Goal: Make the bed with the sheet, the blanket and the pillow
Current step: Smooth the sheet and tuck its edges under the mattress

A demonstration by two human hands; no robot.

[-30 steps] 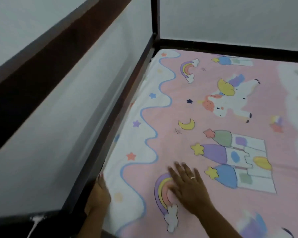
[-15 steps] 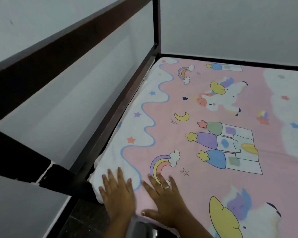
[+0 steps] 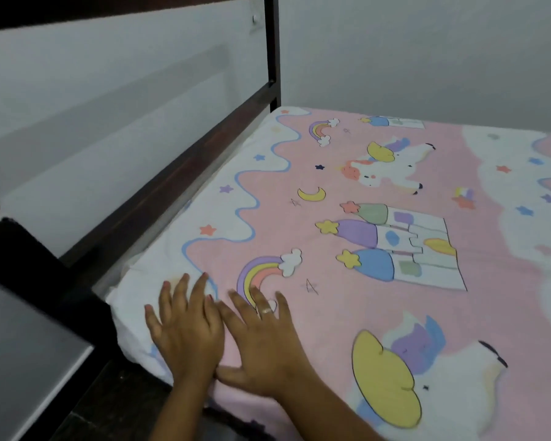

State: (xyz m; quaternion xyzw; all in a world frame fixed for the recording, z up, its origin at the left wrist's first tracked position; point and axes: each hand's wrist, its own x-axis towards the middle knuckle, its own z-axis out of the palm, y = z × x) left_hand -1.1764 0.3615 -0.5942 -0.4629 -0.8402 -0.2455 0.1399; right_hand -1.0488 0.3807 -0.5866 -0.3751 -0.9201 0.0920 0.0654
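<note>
A pink and white sheet (image 3: 347, 281) printed with unicorns, rainbows and a castle lies spread flat over the mattress. My left hand (image 3: 185, 329) rests flat on its near left corner with the fingers spread. Beside it, touching it, my right hand (image 3: 261, 338) presses flat on the sheet over a rainbow print; a ring is on one finger. No blanket or pillow is in view.
A dark wooden bed frame rail (image 3: 178, 176) runs along the left side of the mattress to a corner post (image 3: 272, 52). Grey walls stand behind and to the left. A dark frame piece (image 3: 42, 275) juts out near the left corner.
My left hand came up from the gap beside the rail onto the sheet's corner. My right hand slid back toward the near edge, and both now lie side by side.
</note>
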